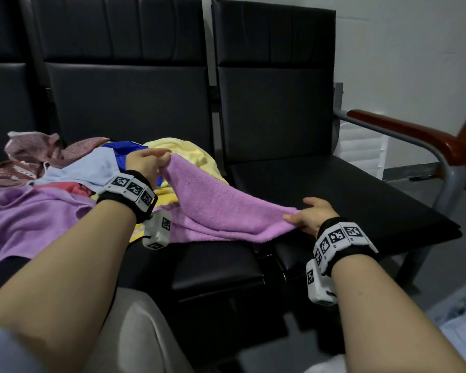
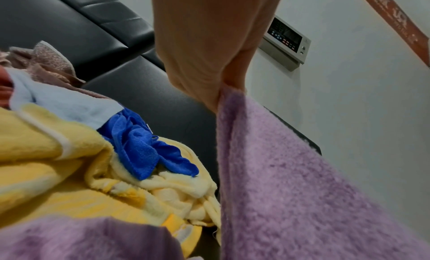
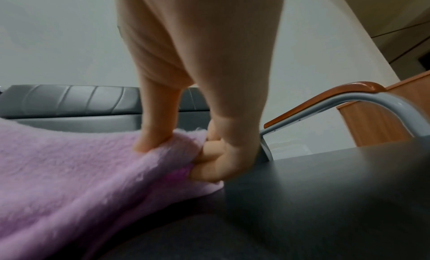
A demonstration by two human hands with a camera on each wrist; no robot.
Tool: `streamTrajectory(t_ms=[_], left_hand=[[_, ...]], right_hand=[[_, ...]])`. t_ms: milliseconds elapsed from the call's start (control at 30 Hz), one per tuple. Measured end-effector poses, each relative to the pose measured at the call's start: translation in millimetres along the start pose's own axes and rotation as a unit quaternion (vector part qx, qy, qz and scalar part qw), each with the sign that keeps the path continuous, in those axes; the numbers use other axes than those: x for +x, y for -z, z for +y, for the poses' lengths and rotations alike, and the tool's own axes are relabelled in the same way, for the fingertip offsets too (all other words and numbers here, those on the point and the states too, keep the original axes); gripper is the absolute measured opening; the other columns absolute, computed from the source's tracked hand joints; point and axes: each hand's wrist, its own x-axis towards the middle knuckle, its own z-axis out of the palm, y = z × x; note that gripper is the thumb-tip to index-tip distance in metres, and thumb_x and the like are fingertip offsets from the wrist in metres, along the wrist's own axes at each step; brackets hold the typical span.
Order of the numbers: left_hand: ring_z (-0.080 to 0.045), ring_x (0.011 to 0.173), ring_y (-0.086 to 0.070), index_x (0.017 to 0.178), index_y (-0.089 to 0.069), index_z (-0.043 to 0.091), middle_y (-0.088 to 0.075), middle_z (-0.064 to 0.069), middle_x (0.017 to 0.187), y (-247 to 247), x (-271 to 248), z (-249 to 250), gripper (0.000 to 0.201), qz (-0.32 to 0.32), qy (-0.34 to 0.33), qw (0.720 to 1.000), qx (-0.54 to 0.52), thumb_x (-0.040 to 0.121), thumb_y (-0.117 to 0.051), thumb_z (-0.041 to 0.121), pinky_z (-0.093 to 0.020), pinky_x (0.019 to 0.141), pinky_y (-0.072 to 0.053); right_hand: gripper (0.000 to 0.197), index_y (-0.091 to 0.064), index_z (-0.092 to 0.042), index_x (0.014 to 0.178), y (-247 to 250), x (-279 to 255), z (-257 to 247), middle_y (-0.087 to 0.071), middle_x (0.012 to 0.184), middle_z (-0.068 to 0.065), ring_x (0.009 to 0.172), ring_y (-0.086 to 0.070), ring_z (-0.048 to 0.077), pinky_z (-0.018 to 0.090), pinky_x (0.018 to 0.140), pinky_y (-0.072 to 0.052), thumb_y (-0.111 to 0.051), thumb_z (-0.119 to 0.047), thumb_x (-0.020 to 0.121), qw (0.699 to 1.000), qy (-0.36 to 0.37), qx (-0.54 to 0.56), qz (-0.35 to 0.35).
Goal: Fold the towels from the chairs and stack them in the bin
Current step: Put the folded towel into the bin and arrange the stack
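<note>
A purple towel (image 1: pixel 221 208) stretches between my two hands over the black chair seats. My left hand (image 1: pixel 148 161) pinches its far upper corner, lifted above the pile; the left wrist view shows the towel (image 2: pixel 291 181) hanging from that hand (image 2: pixel 209 76). My right hand (image 1: pixel 311 215) grips the near right corner low over the right seat, with the thumb on top of the towel (image 3: pixel 81 172) and the fingers (image 3: pixel 209 170) curled under its edge. A pile of other towels lies on the left seats: yellow (image 1: pixel 186 152), blue (image 1: pixel 124 152), light blue (image 1: pixel 92 165), mauve (image 1: pixel 38 149) and another purple one (image 1: pixel 33 216).
The right black seat (image 1: pixel 347 200) is bare, with a wooden-topped metal armrest (image 1: pixel 404 135) at its far side. A pale bin (image 1: pixel 460 313) shows at the lower right edge. A control panel (image 2: pixel 286 38) hangs on the wall behind the chairs.
</note>
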Motion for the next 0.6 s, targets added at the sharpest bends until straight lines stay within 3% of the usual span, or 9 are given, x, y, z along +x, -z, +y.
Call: streamTrajectory(t_ms=[100, 167, 200, 300, 400, 600], left_hand=[[-0.021, 0.105, -0.062, 0.095, -0.073, 0.012, -0.068, -0.009, 0.109, 0.9, 1.0, -0.2, 0.015, -0.005, 0.014, 1.000, 0.018, 0.082, -0.071, 0.005, -0.032, 0.094, -0.051], [-0.021, 0.103, -0.063, 0.099, -0.073, 0.012, -0.068, -0.008, 0.108, 0.6, 0.0, 0.7, 0.019, -0.003, 0.011, 0.999, 0.049, 0.080, -0.073, 0.006, -0.031, 0.093, -0.051], [-0.021, 0.103, -0.062, 0.101, -0.073, 0.012, -0.067, -0.008, 0.107, -0.3, -1.6, 1.4, 0.021, -0.003, 0.005, 0.998, 0.064, 0.081, -0.073, 0.006, -0.030, 0.092, -0.051], [-0.018, 0.102, -0.060, 0.106, -0.071, 0.009, -0.066, -0.005, 0.106, -3.7, -5.2, 1.4, 0.026, -0.010, -0.036, 0.993, 0.115, 0.080, -0.073, 0.004, -0.025, 0.090, -0.048], [-0.017, 0.097, -0.059, 0.103, -0.073, 0.008, -0.067, -0.006, 0.101, -5.4, -8.9, 0.7, 0.024, -0.015, -0.084, 0.977, 0.195, 0.079, -0.075, 0.007, -0.026, 0.086, -0.047], [-0.015, 0.088, -0.057, 0.088, -0.071, 0.007, -0.064, -0.003, 0.087, -10.7, -13.5, -0.8, 0.013, 0.014, -0.124, 0.957, 0.262, 0.077, -0.077, 0.013, -0.027, 0.080, -0.048]], right_hand=[[0.049, -0.071, -0.027, 0.107, 4.7, 4.5, 3.3, -0.066, 0.114, 0.007, 0.106, -0.063, 0.027, 0.042, 0.099, -0.050, -0.084, -0.005, 0.066, 0.999, 0.047, 0.002, 0.028], [0.028, -0.074, -0.032, 0.079, 6.1, 7.3, 5.9, -0.072, 0.099, 0.003, 0.097, -0.067, 0.023, 0.041, 0.095, -0.053, -0.083, -0.008, 0.068, 0.997, 0.068, 0.001, 0.037], [0.024, -0.074, -0.032, 0.074, 6.0, 8.0, 6.7, -0.073, 0.095, 0.001, 0.095, -0.068, 0.022, 0.039, 0.094, -0.053, -0.082, -0.010, 0.070, 0.996, 0.074, -0.002, 0.046], [0.013, -0.076, -0.024, 0.084, 8.1, 4.9, 5.5, -0.072, 0.094, -0.002, 0.094, -0.067, 0.018, 0.032, 0.094, -0.051, -0.077, -0.014, 0.078, 0.992, 0.094, -0.022, 0.080], [0.015, -0.075, -0.015, 0.099, 11.7, 1.8, 5.7, -0.065, 0.094, -0.001, 0.091, -0.058, 0.015, 0.024, 0.083, -0.043, -0.071, -0.016, 0.085, 0.988, 0.103, -0.054, 0.100], [0.006, -0.074, -0.026, 0.088, 11.4, -1.1, 3.0, -0.061, 0.115, 0.008, 0.095, -0.061, 0.022, 0.025, 0.076, -0.041, -0.073, -0.030, 0.083, 0.971, 0.102, -0.128, 0.175]])
